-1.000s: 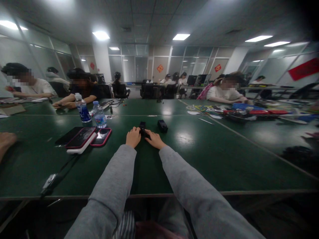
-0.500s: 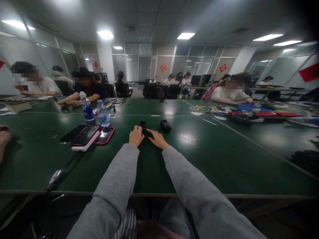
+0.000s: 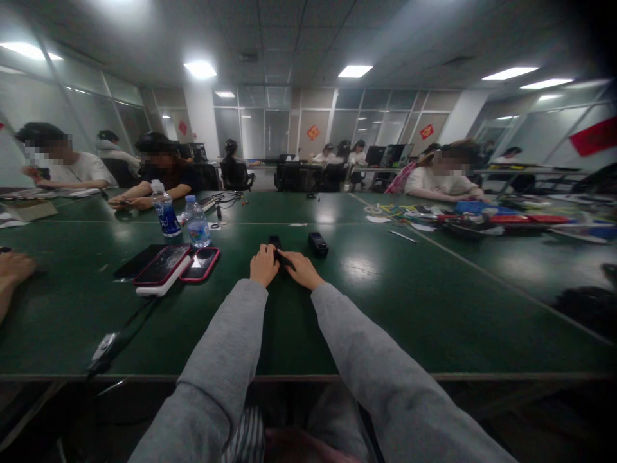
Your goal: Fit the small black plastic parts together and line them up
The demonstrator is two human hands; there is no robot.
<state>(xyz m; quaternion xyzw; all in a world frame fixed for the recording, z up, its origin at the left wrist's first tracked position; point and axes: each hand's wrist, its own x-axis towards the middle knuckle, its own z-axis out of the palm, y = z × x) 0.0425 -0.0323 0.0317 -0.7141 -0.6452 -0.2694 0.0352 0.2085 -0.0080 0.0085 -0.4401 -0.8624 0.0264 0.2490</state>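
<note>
A small black box-shaped device (image 3: 274, 240) sits on the green table, its far end showing beyond my fingers. My left hand (image 3: 263, 265) is closed around its left side. From the right, my right hand (image 3: 303, 269) reaches in with its index finger laid across to the device, and its thumb lies below. Something dark shows between that finger and thumb; the fingertips and most of the device are hidden. To the right stands a second black box-shaped device (image 3: 318, 244) with a dark glossy face, untouched.
Left of my hands lie a red-edged phone (image 3: 201, 264), another phone (image 3: 162, 264) on a white block, and two bottles, one blue-labelled (image 3: 166, 212) and one clear (image 3: 197, 225). A pen (image 3: 403, 236) and cluttered cables (image 3: 385, 211) lie right. Another person's hand (image 3: 17, 267) rests at far left.
My right hand has moved left, so its fingers now meet the device beside my left hand. More of the device is covered. The whole view has shifted slightly.
</note>
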